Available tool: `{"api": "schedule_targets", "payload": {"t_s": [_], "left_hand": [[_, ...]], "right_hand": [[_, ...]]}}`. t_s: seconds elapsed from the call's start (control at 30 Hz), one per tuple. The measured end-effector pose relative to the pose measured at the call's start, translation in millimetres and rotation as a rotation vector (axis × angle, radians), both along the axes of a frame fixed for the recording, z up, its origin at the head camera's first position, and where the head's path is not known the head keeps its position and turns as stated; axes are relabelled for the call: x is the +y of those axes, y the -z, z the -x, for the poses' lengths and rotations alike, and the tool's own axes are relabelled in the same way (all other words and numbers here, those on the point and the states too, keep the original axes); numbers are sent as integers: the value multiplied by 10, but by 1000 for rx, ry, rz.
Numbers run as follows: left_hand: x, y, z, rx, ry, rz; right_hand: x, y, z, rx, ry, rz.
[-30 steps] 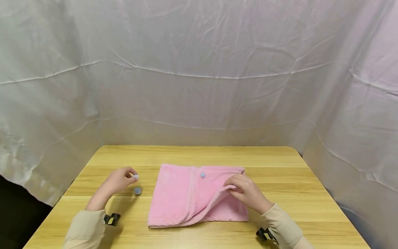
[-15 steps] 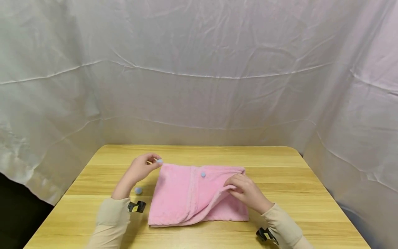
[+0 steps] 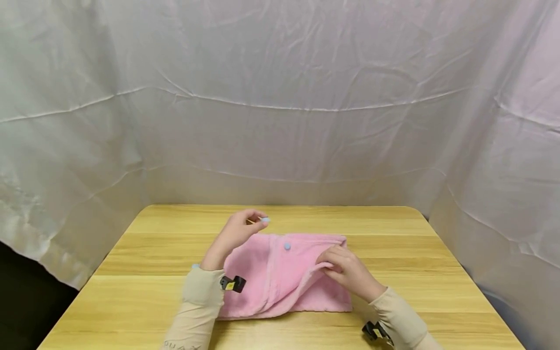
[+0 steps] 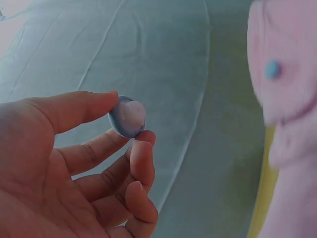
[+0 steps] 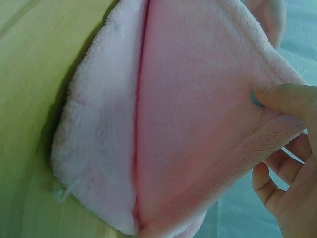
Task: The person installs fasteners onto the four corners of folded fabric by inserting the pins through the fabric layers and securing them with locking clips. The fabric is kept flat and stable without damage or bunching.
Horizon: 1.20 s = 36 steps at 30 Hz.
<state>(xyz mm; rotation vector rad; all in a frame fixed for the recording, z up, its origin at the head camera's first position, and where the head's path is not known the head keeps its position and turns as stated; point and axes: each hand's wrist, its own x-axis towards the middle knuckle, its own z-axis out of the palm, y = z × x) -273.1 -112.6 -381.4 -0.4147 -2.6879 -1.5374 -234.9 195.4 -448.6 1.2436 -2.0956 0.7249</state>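
In the head view my left hand point(image 3: 238, 232) is raised over the back left of a fluffy pink towel point(image 3: 258, 265). Its thumb and fingertips pinch a small round light-blue button point(image 4: 128, 117), which shows a whitish domed face. My right hand point(image 3: 346, 268) grips the towel's loose front edge and lifts it into a slanting fold. Under that thumb, a bit of blue point(image 5: 256, 97) peeks out against the fabric in the right wrist view. One more blue button point(image 3: 287, 246) sits on top of the towel near its back edge.
A further light-blue piece point(image 3: 195, 266) lies on the wooden table point(image 3: 131, 287), mostly hidden behind the left sleeve. Pale curtains point(image 3: 280, 136) enclose the table at the back and sides. A black wrist camera point(image 3: 233, 284) sticks out from the left cuff.
My left hand has carried the button from the table's left side, up and right to the towel's back edge. My right hand keeps its hold in the same place.
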Motion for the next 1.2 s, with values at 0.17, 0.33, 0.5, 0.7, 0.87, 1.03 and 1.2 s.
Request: {"api": "schedule_targets", "payload": {"t_s": [0.17,0.33,0.5,0.7,0.87,1.03,1.2], "left_hand": [[257,5,19,-35,56,-38],[479,44,29,-62,120,-55],[675,120,35,-110,194,-98],[816,197,16,-166,273,-141],[847,228,-2,-217,330,-155],[852,260,8,-238,379,-128],[864,283,7,-242,399,-94]], "right_hand": [[1,1,-3,-32,2,-11],[9,11,-1,-58,22,-25],[9,25,1,-39,23,-21],[4,17,8,-51,-1,-3],[14,17,10,-39,-12,12],[18,25,1,-49,-10,19],[17,30,1,-48,-1,15]]}}
